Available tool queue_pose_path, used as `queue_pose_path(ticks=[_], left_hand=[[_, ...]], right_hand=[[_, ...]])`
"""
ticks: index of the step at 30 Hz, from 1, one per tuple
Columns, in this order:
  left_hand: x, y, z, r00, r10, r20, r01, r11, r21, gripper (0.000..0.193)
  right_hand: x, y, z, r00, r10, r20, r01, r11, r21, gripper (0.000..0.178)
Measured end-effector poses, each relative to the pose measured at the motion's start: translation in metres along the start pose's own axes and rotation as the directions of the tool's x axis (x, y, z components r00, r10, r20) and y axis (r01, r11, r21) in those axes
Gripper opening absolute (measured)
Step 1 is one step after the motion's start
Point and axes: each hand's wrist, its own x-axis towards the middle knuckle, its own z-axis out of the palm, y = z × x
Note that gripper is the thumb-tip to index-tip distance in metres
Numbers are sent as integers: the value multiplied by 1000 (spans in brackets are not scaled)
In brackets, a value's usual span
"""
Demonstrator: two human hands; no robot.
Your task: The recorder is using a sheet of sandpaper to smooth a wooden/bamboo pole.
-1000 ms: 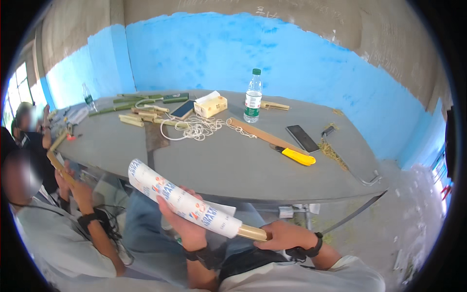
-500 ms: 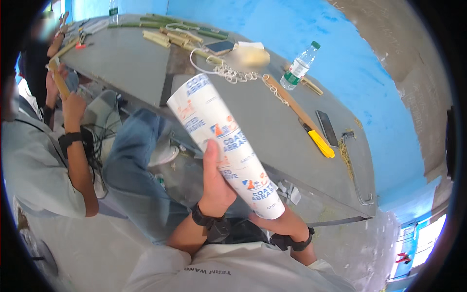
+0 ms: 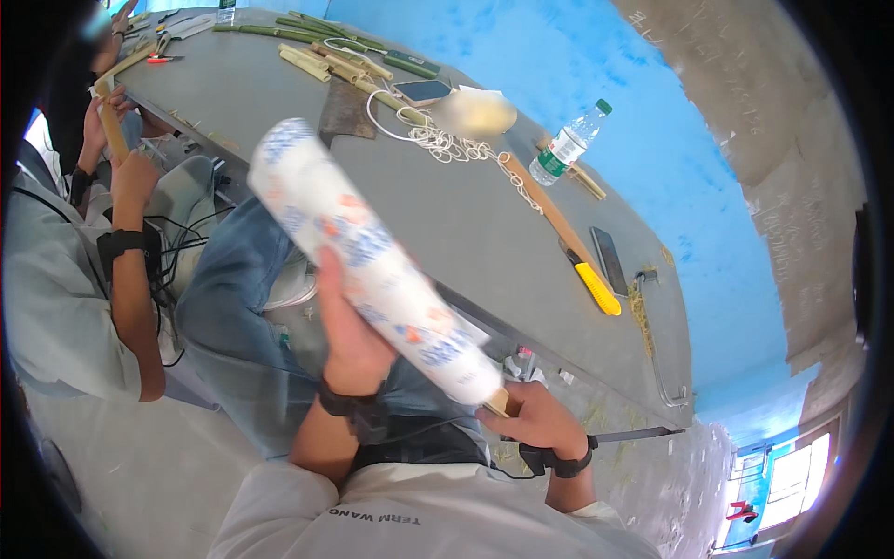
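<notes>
A sheet of white-backed sandpaper (image 3: 372, 270) with blue and orange print is curled into a tube, tilted across my lap and blurred by motion. My left hand (image 3: 354, 326) is closed around its lower left side, thumb pointing up along it. From the tube's near end pokes the tip of a light brown bamboo strip (image 3: 503, 402). My right hand (image 3: 540, 419) pinches that tip; how far the strip runs inside the sandpaper is hidden.
On the grey table (image 3: 447, 224) lie a yellow utility knife (image 3: 596, 289), a phone (image 3: 609, 261), a long bamboo strip (image 3: 549, 210), white cord (image 3: 447, 144) and several bamboo pieces (image 3: 340, 65). A water bottle (image 3: 570, 144) stands there. A co-worker (image 3: 74, 270) sits at left, holding bamboo.
The sandpaper tube has swung left and down with my left hand. My right hand now shows beyond its near end, and the bamboo tip has come into sight.
</notes>
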Motion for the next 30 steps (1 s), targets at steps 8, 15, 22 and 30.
queue_pose_path(ticks=[8, 15, 22, 30], left_hand=[[-14, -16, 2, 993, -110, 32, 106, 989, 106, 64], [-9, 2, 12, 990, -63, 123, 63, 998, 6, 60], [4, 39, -5, 968, 102, 229, -67, 986, -154, 56], [-8, 14, 14, 996, 5, 85, -26, 970, 241, 56]], right_hand=[[3, -17, 38, 944, -201, -263, 293, 879, 377, 37], [7, 4, 28, 987, -95, 129, 75, 985, 153, 42], [-2, -3, 10, 984, -110, 138, 99, 992, 79, 40], [6, -2, 22, 962, -270, -34, 271, 948, 168, 40]])
